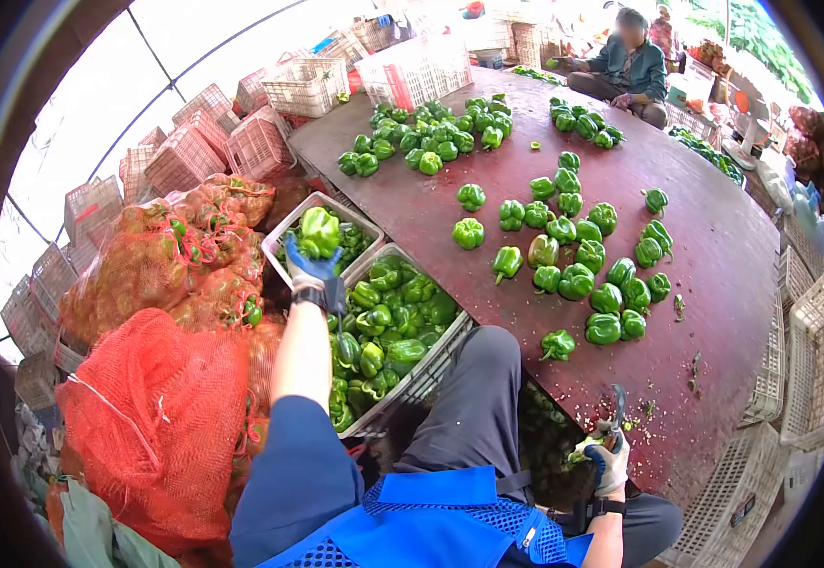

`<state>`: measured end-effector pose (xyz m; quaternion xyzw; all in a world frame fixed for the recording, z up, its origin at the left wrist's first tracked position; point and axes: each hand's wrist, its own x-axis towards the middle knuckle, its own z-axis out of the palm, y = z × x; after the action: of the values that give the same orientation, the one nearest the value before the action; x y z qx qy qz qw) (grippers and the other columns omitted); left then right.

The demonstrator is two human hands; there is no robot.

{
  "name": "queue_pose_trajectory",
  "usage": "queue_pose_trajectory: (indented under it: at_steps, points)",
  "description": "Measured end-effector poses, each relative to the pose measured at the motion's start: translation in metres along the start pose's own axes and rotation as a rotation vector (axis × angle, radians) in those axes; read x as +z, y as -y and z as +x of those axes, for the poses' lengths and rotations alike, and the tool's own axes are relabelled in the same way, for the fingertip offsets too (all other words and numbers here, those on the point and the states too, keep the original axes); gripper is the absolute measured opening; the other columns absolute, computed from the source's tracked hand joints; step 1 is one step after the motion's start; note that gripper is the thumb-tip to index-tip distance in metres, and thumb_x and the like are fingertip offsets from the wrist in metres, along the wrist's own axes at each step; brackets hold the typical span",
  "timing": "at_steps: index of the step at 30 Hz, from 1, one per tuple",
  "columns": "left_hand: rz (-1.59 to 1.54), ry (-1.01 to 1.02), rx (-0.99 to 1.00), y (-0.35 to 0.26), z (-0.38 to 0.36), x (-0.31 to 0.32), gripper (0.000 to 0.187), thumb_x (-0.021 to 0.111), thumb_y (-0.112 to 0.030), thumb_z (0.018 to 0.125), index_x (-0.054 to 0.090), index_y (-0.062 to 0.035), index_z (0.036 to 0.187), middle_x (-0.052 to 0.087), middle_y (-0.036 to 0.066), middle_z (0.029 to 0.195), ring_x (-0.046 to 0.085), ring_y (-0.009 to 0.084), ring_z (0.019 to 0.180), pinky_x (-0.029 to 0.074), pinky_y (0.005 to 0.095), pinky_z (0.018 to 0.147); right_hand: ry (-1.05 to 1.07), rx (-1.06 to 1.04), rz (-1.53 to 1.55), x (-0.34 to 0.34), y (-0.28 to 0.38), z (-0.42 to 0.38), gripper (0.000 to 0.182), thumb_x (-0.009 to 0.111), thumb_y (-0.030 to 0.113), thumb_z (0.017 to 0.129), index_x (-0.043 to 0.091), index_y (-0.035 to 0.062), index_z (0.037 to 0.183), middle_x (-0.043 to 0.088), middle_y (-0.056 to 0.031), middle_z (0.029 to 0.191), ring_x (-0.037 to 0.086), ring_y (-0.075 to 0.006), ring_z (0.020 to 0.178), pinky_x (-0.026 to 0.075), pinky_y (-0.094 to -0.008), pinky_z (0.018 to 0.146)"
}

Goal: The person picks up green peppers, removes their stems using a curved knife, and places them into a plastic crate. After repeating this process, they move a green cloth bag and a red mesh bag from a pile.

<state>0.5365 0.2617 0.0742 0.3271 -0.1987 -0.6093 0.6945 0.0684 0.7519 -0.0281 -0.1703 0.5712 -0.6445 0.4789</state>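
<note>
One big dark-red surface (715, 284) fills most of the head view, matte and scuffed, with a rounded right side. Loose peppers (577, 282), glossy, blocky and lobed, sit in clumps from mid-surface toward the far edge. Pale crumbs (646, 424) litter the near edge.

Left hand (312, 268), blue-and-white glove: fingers curled round a held pepper (319, 232), lighter green, above the rear crate (276, 260) off the surface's left edge. Front crate (410, 386), slotted plastic, full of green peppers, sits against that same edge.

Right hand (611, 467), same glove type, at the near edge: closed around a curved-blade tool (618, 405), grey metal, hooked. Pale-green piece (577, 452) at its fingertips; can't tell if gripped.

Room: stacked lattice crates (185, 156) beyond the left edge, bulging net sacks (170, 260) plus a slack red mesh sack (161, 417) nearer. More crates (729, 492) line the right edge. Another person (634, 71), teal jacket, sits at the far edge.
</note>
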Motion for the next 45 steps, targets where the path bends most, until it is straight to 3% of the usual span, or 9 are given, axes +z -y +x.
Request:
queue_pose_trajectory:
  at_steps: [5, 7, 10, 19, 21, 28, 37, 41, 45]
  points:
    - [0.164, -0.168, -0.092, 0.019, 0.031, -0.034, 0.080, 0.058, -0.064, 0.087, 0.032, -0.0193, 0.148, 0.027, 0.009, 0.155, 0.031, 0.0373, 0.140, 0.033, 0.0566, 0.110, 0.049, -0.047, -0.130, -0.014, -0.021, 0.013, 0.039, 0.064, -0.008, 0.073, 0.060, -0.0006, 0.111, 0.064, -0.0102, 0.087, 0.069, -0.0227, 0.071, 0.058, -0.0348, 0.065]
    - [0.321, -0.033, -0.182, 0.054, 0.031, -0.054, 0.041, 0.056, -0.047, 0.095, 0.057, -0.0129, 0.116, 0.063, 0.006, 0.107, 0.063, 0.0263, 0.097, 0.051, 0.0478, 0.086, 0.091, 0.078, -0.177, 0.003, 0.006, 0.001, 0.040, 0.066, -0.007, 0.074, 0.061, -0.0011, 0.112, 0.066, -0.0103, 0.088, 0.069, -0.0231, 0.076, 0.059, -0.0358, 0.071]
    - [0.446, 0.156, -0.309, 0.108, -0.013, -0.014, 0.018, 0.062, -0.027, 0.094, 0.062, -0.0134, 0.105, 0.066, 0.005, 0.084, 0.066, 0.0243, 0.065, 0.057, 0.0372, 0.059, 0.097, 0.076, -0.256, -0.008, -0.010, 0.006, 0.038, 0.071, -0.003, 0.075, 0.064, -0.0002, 0.112, 0.067, -0.0067, 0.089, 0.067, -0.0173, 0.081, 0.056, -0.0324, 0.076]
    - [1.166, 0.664, -0.063, 0.267, -0.102, 0.168, 0.046, 0.075, -0.017, 0.086, 0.060, 0.0003, 0.126, 0.069, 0.009, 0.106, 0.066, 0.0165, 0.085, 0.056, 0.0313, 0.068, 0.060, 0.071, -0.551, -0.019, -0.021, 0.007, 0.039, 0.077, 0.008, 0.074, 0.067, 0.0020, 0.112, 0.065, -0.0010, 0.086, 0.059, -0.0103, 0.080, 0.053, -0.0294, 0.075]
    - [1.516, 0.705, 0.179, 0.297, -0.097, 0.189, 0.063, 0.075, -0.032, 0.080, 0.057, -0.0004, 0.132, 0.064, 0.021, 0.127, 0.063, 0.0331, 0.116, 0.049, 0.0391, 0.100, 0.056, 0.137, -0.449, -0.012, -0.004, 0.000, 0.041, 0.078, 0.010, 0.073, 0.068, 0.0030, 0.112, 0.066, -0.0015, 0.086, 0.060, -0.0104, 0.081, 0.053, -0.0294, 0.077]
    - [2.161, 0.698, 0.135, 0.351, -0.095, 0.246, 0.081, 0.072, -0.056, 0.074, 0.054, -0.0008, 0.130, 0.064, 0.024, 0.123, 0.062, 0.0353, 0.116, 0.049, 0.0434, 0.098, 0.023, 0.101, -0.633, -0.018, -0.006, 0.007, 0.043, 0.078, 0.014, 0.076, 0.068, 0.0055, 0.116, 0.071, -0.0038, 0.091, 0.063, -0.0104, 0.085, 0.053, -0.0288, 0.081]
    - [1.500, 0.570, 0.249, 0.341, -0.093, 0.231, 0.058, 0.088, -0.023, 0.065, 0.064, 0.0012, 0.112, 0.071, 0.017, 0.106, 0.068, 0.0283, 0.098, 0.053, 0.0380, 0.088, -0.057, 0.200, -0.140, -0.011, 0.007, 0.020, 0.024, 0.069, 0.022, 0.089, 0.067, 0.0044, 0.105, 0.062, 0.0003, 0.079, 0.055, -0.0067, 0.063, 0.047, -0.0260, 0.057]
    - [0.964, 0.899, -0.015, 0.307, -0.137, 0.225, 0.060, 0.089, -0.007, 0.064, 0.061, 0.0022, 0.116, 0.069, 0.009, 0.106, 0.065, 0.0164, 0.095, 0.053, 0.0313, 0.088, -0.121, -0.020, -0.056, -0.014, -0.004, 0.022, 0.021, 0.064, 0.024, 0.094, 0.064, 0.0050, 0.103, 0.059, 0.0020, 0.076, 0.055, -0.0069, 0.063, 0.046, -0.0251, 0.056]
    - [0.989, 1.086, -0.154, 0.293, -0.241, 0.210, 0.064, 0.088, -0.005, 0.065, 0.059, 0.0016, 0.122, 0.068, 0.008, 0.110, 0.065, 0.0168, 0.098, 0.053, 0.0331, 0.091, -0.193, -0.154, 0.063, -0.004, 0.003, 0.017, 0.022, 0.066, 0.018, 0.093, 0.063, 0.0035, 0.109, 0.059, 0.0019, 0.077, 0.052, -0.0054, 0.068, 0.045, -0.0243, 0.059]
